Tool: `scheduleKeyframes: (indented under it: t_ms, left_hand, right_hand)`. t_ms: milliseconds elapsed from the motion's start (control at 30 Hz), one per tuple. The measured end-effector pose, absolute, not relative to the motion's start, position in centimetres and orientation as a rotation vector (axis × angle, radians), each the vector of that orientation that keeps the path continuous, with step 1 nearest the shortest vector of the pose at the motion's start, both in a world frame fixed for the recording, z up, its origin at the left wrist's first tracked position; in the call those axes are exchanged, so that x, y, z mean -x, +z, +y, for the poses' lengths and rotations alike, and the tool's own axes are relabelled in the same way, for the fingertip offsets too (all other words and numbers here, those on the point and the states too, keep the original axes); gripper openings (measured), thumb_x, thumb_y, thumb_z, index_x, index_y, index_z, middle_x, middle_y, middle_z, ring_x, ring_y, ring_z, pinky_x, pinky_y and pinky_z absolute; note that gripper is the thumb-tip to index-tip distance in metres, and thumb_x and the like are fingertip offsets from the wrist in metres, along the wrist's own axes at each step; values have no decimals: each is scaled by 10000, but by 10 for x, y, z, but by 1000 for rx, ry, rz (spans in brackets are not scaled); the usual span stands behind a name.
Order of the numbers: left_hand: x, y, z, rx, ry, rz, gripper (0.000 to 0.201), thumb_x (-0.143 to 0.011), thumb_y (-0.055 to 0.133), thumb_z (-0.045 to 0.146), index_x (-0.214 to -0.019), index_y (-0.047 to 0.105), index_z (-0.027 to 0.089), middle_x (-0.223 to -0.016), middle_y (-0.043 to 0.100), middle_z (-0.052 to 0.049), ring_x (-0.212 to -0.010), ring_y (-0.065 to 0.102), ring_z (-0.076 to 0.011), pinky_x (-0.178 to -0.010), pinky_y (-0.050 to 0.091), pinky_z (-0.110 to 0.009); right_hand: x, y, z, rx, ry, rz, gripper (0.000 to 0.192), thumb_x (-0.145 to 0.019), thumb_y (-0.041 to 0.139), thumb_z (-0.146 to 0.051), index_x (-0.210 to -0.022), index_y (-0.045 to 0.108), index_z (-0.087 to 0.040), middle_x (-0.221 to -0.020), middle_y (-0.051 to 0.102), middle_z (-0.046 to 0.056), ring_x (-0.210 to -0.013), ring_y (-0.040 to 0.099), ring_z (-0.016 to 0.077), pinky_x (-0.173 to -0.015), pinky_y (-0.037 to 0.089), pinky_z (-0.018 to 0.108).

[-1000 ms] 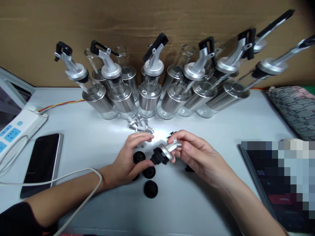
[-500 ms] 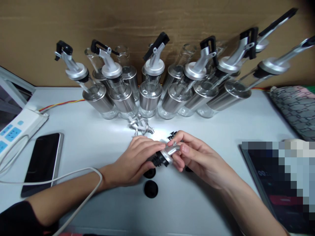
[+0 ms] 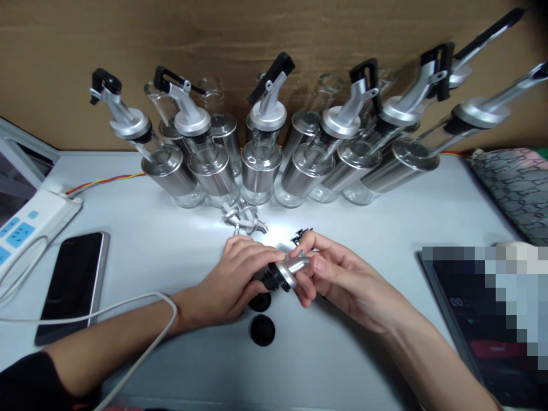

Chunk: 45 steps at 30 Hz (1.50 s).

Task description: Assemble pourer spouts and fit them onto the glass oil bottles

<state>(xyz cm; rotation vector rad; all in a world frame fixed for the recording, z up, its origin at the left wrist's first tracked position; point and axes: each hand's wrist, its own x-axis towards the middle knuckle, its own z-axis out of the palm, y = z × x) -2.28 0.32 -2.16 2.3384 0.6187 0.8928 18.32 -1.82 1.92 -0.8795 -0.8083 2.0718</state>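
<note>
My right hand pinches the silver tube of a metal pourer spout above the white table. My left hand wraps its fingers around the black rubber stopper at the spout's lower end. Two loose black stoppers lie on the table just below the hands, one partly under my left hand. A small heap of silver spouts lies just beyond my left fingers, and small black caps lie beside my right fingertips.
Several glass-and-steel oil bottles stand in a row at the back, some fitted with spouts. A phone and a white cable lie at left by a power strip. A tablet and a patterned pouch sit at right.
My left hand left the loose stoppers on the table and closed around the stopper end of the spout. My right hand drew the spout slightly closer and lower.
</note>
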Motion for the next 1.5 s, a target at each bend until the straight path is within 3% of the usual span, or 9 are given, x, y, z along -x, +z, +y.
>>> scheduleKeyframes:
  t_ms: [500, 700, 800, 967, 1033, 1133, 1233, 1367, 1500]
  left_hand:
    - [22, -19, 3, -2295, 826, 663, 317, -997, 263, 407, -1167, 446, 212, -1061, 629, -61, -955, 539, -183, -873, 325, -334]
    - [24, -19, 2, -2326, 928, 630, 322, -996, 279, 352, -1267, 400, 225, -1091, 619, -69, -992, 546, -193, -906, 326, -355]
    - [24, -19, 3, -2325, 1016, 655, 351, -996, 274, 336, -1311, 373, 217, -1117, 608, -81, -1000, 539, -196, -934, 320, -365]
    - [24, -18, 3, -2270, 1003, 674, 292, -989, 309, 309, -1234, 431, 209, -1040, 610, -59, -949, 535, -178, -911, 344, -342]
    - [24, -18, 3, -2268, 996, 677, 290, -987, 306, 313, -1222, 437, 207, -1031, 606, -60, -941, 531, -181, -892, 355, -344]
    - [24, -17, 3, -2279, 975, 724, 311, -982, 294, 328, -1233, 433, 208, -1009, 592, -67, -925, 525, -191, -853, 376, -348]
    - [24, -16, 3, -2306, 935, 778, 313, -975, 296, 341, -1212, 450, 206, -987, 578, -69, -907, 519, -194, -824, 390, -344]
    - [23, -16, 3, -2333, 936, 802, 285, -975, 323, 356, -1159, 475, 201, -980, 569, -64, -902, 509, -187, -819, 386, -333]
    - [23, -17, 3, -2306, 968, 814, 279, -976, 350, 380, -1148, 478, 201, -982, 568, -49, -912, 500, -172, -829, 376, -316]
  right_hand:
    - [-183, 18, -19, 885, 2113, -776, 255, -825, 661, -387, -833, 505, -185, -584, 607, -35, -564, 580, 107, -614, 420, 262]
    - [-181, 19, -20, 879, 2093, -823, 257, -834, 639, -420, -869, 521, -195, -597, 583, -38, -588, 582, 120, -645, 449, 293]
    - [-178, 19, -19, 953, 1967, -925, 228, -847, 619, -410, -924, 566, -202, -649, 585, -29, -639, 587, 119, -676, 458, 290]
    - [-175, 20, -19, 1214, 1728, -1218, 212, -878, 556, -374, -866, 623, -173, -544, 469, -52, -478, 434, 75, -487, 356, 221]
    - [-174, 19, -19, 1280, 1683, -1263, 241, -890, 520, -392, -918, 615, -173, -552, 487, -44, -464, 432, 79, -457, 345, 218]
    - [-173, 15, -21, 1429, 1507, -1341, 253, -888, 523, -402, -1026, 580, -197, -638, 552, -22, -527, 488, 97, -488, 384, 223]
    - [-172, 13, -23, 1531, 1285, -1422, 228, -866, 565, -385, -1019, 569, -216, -734, 573, -1, -611, 528, 112, -523, 407, 226]
    - [-169, 17, -27, 1398, 1206, -1572, 147, -836, 586, -282, -964, 570, -213, -795, 590, 21, -695, 572, 136, -601, 467, 250]
    - [-165, 18, -30, 1289, 1129, -1705, 245, -783, 618, -188, -1016, 549, -216, -910, 613, 37, -738, 588, 141, -661, 497, 273]
